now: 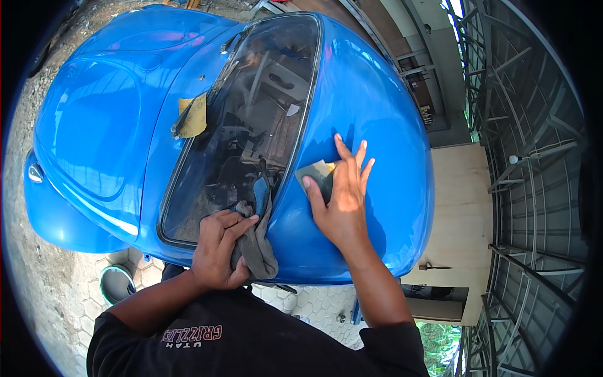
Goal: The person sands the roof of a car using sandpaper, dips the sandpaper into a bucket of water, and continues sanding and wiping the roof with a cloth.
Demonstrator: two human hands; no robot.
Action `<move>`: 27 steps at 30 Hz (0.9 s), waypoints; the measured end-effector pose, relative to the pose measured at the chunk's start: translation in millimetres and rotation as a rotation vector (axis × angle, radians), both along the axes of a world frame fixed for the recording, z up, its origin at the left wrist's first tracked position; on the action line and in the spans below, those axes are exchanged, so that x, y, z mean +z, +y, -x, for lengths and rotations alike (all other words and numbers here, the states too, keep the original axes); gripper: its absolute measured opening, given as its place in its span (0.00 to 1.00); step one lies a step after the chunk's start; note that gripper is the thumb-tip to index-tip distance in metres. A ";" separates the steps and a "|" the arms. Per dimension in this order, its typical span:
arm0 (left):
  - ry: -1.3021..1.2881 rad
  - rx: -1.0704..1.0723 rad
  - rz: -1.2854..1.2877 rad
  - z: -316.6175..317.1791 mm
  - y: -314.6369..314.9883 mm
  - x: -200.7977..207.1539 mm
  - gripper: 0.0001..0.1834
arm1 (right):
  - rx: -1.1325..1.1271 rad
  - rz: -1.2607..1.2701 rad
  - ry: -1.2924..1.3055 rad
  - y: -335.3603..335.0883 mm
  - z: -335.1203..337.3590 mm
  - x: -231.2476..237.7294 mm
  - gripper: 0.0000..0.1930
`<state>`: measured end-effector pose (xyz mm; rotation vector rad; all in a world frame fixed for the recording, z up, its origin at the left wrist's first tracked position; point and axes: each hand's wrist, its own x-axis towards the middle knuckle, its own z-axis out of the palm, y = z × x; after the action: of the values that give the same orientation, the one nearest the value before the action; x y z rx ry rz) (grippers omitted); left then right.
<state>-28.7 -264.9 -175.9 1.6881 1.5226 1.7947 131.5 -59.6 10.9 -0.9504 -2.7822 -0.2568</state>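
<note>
A rounded blue car (pixel 370 81) stands before me, its roof under my right hand. My right hand (pixel 342 198) presses a folded sheet of sandpaper (pixel 319 178), dark on its upper face with a yellowish edge, against the roof; the thumb lies over it and the other fingers are spread. At the lower edge of the windshield side, my left hand (pixel 220 245) grips a crumpled grey cloth (pixel 256 251) that hangs over the glass and roof edge. What lies beneath the cloth is hidden.
A yellow sheet of sandpaper (pixel 193 116) lies by a wiper (pixel 182 119) below the windshield (pixel 251 113). The blue hood (pixel 94 125) curves away to the left. A green-rimmed bucket (pixel 117 284) stands on the pavers. A beige wall panel (pixel 461 207) and metal roof frame rise at right.
</note>
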 end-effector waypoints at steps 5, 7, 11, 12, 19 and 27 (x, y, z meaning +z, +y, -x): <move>-0.014 -0.002 -0.017 -2.2 4.6 1.6 0.45 | -0.179 -0.109 0.080 71.4 15.5 8.7 0.31; -0.007 0.011 -0.010 -1.7 3.1 -2.8 0.45 | -0.147 -0.033 0.116 63.3 15.3 -2.8 0.31; -0.010 0.008 -0.003 -5.2 3.4 -3.3 0.44 | -0.007 0.028 0.069 -8.7 -10.1 -5.7 0.22; -0.002 0.002 0.002 -5.1 2.9 -3.2 0.44 | -0.013 0.032 0.076 -10.9 -10.1 0.5 0.22; -0.012 -0.018 -0.054 -0.5 4.3 -9.3 0.41 | -0.181 0.221 1.153 19.6 -35.2 44.2 0.14; -0.056 -0.010 -0.012 3.9 1.3 3.9 0.34 | -0.293 0.068 1.308 -8.6 -88.5 29.1 0.16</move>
<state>-32.6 -263.6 -172.0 1.6338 1.4811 1.8337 220.0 -68.2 39.9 -0.9974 -1.4631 0.3290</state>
